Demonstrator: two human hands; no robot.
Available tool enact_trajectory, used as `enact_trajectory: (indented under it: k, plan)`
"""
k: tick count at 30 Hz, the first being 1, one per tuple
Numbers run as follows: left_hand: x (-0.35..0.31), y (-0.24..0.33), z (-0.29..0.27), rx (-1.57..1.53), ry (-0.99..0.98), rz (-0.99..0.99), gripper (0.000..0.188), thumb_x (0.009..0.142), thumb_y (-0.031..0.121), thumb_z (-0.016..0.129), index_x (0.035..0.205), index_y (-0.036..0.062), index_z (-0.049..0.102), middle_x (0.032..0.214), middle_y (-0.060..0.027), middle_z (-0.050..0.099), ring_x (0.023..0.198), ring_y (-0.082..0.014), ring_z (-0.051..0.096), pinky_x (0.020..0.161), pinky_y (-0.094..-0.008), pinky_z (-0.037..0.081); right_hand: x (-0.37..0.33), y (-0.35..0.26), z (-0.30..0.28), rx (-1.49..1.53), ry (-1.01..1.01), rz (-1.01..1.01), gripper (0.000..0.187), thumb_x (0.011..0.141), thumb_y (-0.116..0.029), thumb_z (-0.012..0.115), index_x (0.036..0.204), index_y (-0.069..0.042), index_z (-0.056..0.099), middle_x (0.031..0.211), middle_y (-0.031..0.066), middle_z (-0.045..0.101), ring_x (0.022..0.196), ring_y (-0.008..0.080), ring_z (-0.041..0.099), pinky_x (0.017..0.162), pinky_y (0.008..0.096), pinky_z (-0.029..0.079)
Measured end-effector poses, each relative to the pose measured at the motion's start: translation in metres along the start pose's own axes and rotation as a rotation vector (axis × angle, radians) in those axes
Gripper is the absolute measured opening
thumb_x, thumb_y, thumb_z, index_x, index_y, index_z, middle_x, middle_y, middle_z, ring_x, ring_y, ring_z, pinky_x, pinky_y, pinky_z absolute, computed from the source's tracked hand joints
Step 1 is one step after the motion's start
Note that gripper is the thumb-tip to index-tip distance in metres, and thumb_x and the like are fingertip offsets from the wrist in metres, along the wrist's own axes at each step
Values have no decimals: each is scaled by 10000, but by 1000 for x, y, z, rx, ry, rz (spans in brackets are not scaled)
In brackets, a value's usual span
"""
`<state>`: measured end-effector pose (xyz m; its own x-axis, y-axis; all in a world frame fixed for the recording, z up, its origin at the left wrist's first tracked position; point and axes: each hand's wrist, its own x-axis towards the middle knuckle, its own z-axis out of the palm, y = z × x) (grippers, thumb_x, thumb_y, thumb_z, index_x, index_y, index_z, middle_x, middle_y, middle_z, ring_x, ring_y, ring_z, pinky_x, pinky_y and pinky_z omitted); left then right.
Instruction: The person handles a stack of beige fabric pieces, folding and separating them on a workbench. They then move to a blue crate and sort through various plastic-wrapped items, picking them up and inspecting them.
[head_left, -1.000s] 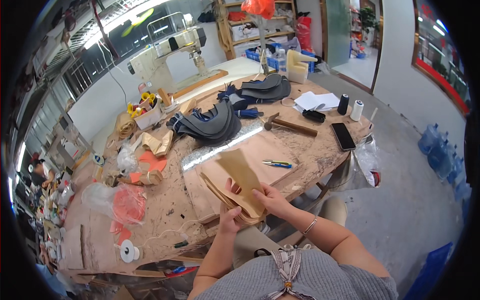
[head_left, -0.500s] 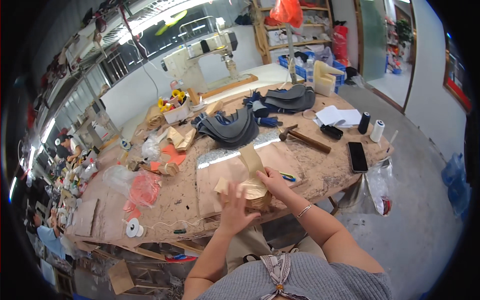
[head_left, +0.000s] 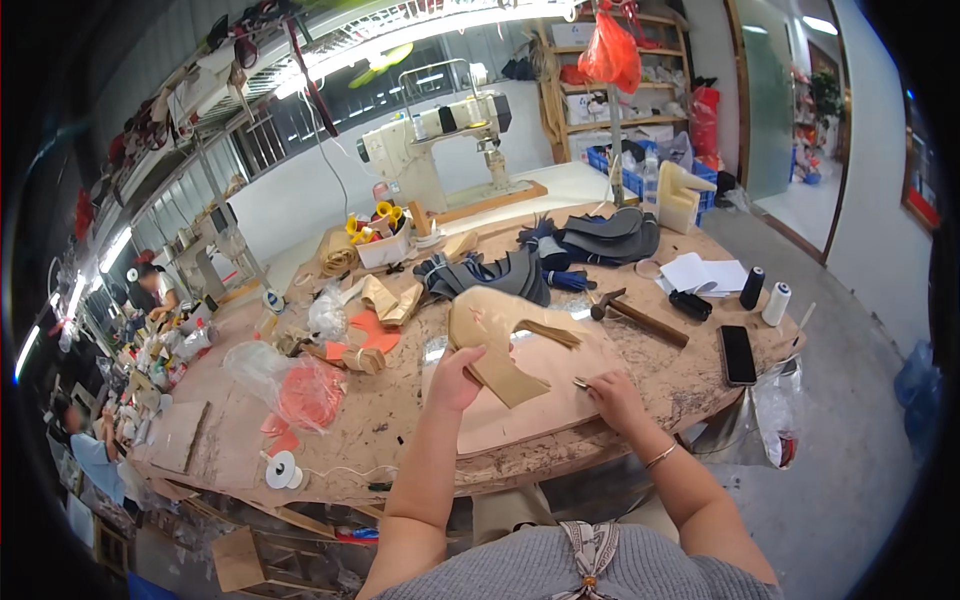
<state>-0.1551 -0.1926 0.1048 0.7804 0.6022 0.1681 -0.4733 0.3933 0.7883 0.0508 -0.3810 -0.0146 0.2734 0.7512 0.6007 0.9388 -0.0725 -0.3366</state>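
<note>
My left hand [head_left: 456,378] grips a stack of tan, curved, leather-like pieces [head_left: 490,335] by its lower left edge. The stack is tilted up above a pale board [head_left: 530,427], its layered ends toward the right. My right hand [head_left: 616,401] is closed low over the board's right part, around a small slim tool [head_left: 581,382]. Only the short tip of this tool shows at the fingers, so its kind is unclear. A hammer [head_left: 645,322] with a wooden handle lies beyond my right hand.
Bundled dark grey curved pieces [head_left: 612,238] lie at the back. A phone [head_left: 738,355], thread spools [head_left: 775,304] and white papers [head_left: 700,273] sit at right. Plastic-wrapped coral pieces [head_left: 310,393] and a white reel [head_left: 283,470] lie left. A sewing machine [head_left: 430,165] stands behind.
My left hand has taken the tan stack and lifted it up and away from the table's front edge. My right hand has let go of the stack and closed on the small tool.
</note>
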Motion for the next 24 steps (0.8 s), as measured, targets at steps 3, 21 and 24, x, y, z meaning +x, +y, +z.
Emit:
enact_trajectory:
  k: [3, 21, 24]
  plan:
    - [-9, -22, -3, -107, 14, 9, 411, 858, 104, 500, 1238, -27, 413, 1093, -182, 570, 976, -338, 601, 803, -447, 518, -6, 11, -4, -65, 132, 135, 152, 826, -106, 580, 965, -48, 599, 861, 109, 609, 839, 287, 564, 718, 336, 470]
    - [-43, -82, 27, 95, -28, 15, 467, 855, -71, 482, 1301, 34, 390, 1233, -83, 501, 1114, -184, 510, 929, -320, 430, 95, -95, -29, 430, 341, 246, 308, 865, -170, 572, 1166, -105, 586, 867, 112, 502, 721, 245, 540, 636, 327, 448]
    - [-47, -73, 32, 67, -40, -16, 453, 858, -71, 476, 1291, 35, 397, 1219, -83, 510, 1110, -182, 513, 925, -318, 432, 100, -95, -30, 560, 356, 235, 281, 864, -199, 574, 1126, -102, 605, 843, 106, 515, 723, 238, 549, 627, 318, 446]
